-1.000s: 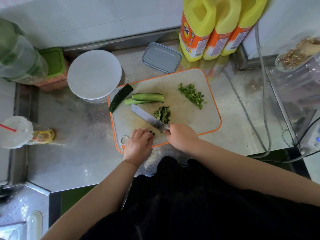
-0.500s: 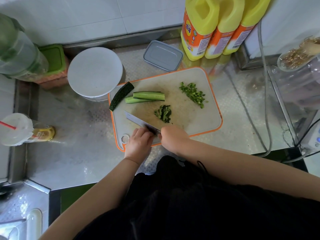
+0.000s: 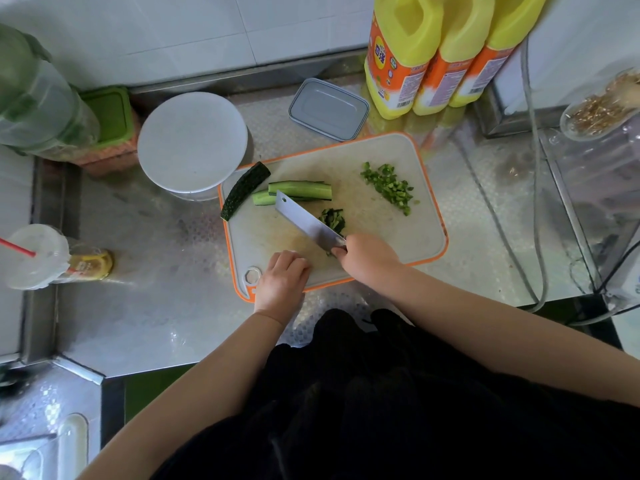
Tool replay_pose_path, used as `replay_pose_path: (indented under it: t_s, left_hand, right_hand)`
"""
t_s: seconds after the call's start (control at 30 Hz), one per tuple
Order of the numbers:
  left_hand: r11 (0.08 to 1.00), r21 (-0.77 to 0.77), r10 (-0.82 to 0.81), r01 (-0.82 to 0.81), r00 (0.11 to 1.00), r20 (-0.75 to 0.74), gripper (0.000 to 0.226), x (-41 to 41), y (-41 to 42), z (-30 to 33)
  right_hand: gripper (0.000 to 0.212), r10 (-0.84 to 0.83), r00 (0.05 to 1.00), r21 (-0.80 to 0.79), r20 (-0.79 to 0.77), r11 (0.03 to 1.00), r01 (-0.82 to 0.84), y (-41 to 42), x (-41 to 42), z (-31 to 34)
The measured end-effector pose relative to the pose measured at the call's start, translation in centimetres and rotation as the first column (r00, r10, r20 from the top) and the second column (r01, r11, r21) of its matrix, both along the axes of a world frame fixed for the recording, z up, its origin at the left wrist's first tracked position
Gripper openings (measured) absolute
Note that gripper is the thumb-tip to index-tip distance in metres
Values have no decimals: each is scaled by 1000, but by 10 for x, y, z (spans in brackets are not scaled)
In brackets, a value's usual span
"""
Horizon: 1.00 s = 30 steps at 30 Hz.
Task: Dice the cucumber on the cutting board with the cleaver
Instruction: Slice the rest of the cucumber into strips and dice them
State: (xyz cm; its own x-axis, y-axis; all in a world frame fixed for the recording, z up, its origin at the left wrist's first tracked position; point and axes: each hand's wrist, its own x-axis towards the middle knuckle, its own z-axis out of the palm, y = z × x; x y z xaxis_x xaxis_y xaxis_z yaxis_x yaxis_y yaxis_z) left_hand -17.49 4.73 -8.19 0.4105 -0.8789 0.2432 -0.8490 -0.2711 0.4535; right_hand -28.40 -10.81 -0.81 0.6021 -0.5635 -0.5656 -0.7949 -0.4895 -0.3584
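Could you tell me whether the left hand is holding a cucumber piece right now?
No, the left hand rests curled on the bare cutting board, holding nothing.

Only the nearest of the three yellow jugs (image 3: 401, 60) at the back of the table bears readable marks: its orange label (image 3: 389, 69) carries a round yellow badge with two red Chinese characters, the first seemingly 百, the second unclear. The fine print and the barcode below are too small to read.
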Motion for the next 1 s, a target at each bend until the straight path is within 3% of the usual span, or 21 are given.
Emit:
replay_pose_path:
  t_s: [0.5,0.77,1.0]
  left_hand:
    - [1000,1,-7,7,1000,-11,21,0,-11,0]
    - [1000,-5,-9,9,1000,-9,24,3,1,5]
    - [1000,28,13,-13,1000,-17,27,1,-2,3]
  right_hand:
    - [36,64,998,-27,-5,998,-64,10,-1,10]
    - [28,116,993,2,6,993,-116,18,-2,13]
    - [19,163,986,-70,-27,984,-165,29,3,14]
